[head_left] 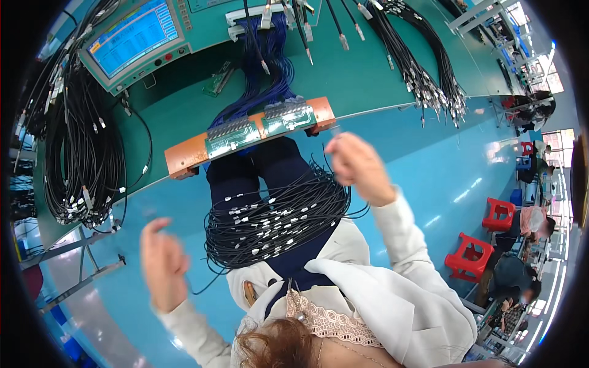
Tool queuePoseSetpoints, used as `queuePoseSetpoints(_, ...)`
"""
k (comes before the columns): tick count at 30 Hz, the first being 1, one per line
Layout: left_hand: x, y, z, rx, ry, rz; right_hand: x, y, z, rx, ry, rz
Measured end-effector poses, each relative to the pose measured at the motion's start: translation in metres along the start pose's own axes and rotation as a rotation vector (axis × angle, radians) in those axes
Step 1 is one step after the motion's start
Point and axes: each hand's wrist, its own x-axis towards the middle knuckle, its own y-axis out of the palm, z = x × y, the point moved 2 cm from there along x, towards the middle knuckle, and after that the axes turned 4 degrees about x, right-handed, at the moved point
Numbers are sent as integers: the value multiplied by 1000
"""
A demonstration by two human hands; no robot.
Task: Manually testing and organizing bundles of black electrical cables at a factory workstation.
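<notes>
My left hand (164, 264) is raised left of my lap, blurred by motion, with its fingers curled; what they hold, if anything, is too smeared to name. On the right, my right hand (359, 164) is pinched just off the right end of an orange-brown bar (184, 154). A small blurred cable end (335, 130) shows at its fingertips. Two green circuit boards (233, 140) with rows of pins are mounted on the bar at the table's front edge. Across my lap lies a bundle of thin black cables (276, 221) with white tags.
Blue-purple wires (270, 67) run from the bar over the green table (362, 80). A tester with a lit screen (135, 40) stands at the back left. Black cable bundles hang at the left (80, 147) and right (423, 80). Red stools (469, 256) and other people are at the right.
</notes>
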Motion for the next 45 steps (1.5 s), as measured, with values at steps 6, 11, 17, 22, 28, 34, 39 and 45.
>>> queuePoseSetpoints(6, 68, 104, 74, 87, 74, 165, 32, 36, -62, 125, 146, 14)
queuePoseSetpoints(11, 81, 116, 97, -6, 68, 199, 44, 38, -59, 138, 133, -5)
queuePoseSetpoints(17, 83, 119, 91, -204, -53, 221, 50, 35, -61, 270, 189, 22)
queuePoseSetpoints(22, 88, 120, 94, -244, -29, 178, 52, 34, -61, 388, 226, 58)
queuePoseSetpoints(28, 88, 119, 95, -175, 52, -1, 57, 48, -61, 406, 110, -42)
queuePoseSetpoints(34, 89, 125, 96, -180, 84, -29, 59, 45, -60, 332, 93, -67)
queuePoseSetpoints(39, 88, 127, 97, -155, 107, -52, 58, 46, -60, 326, 97, -49)
queuePoseSetpoints(45, 89, 132, 98, -138, 149, -50, 58, 46, -58, 320, 96, -62)
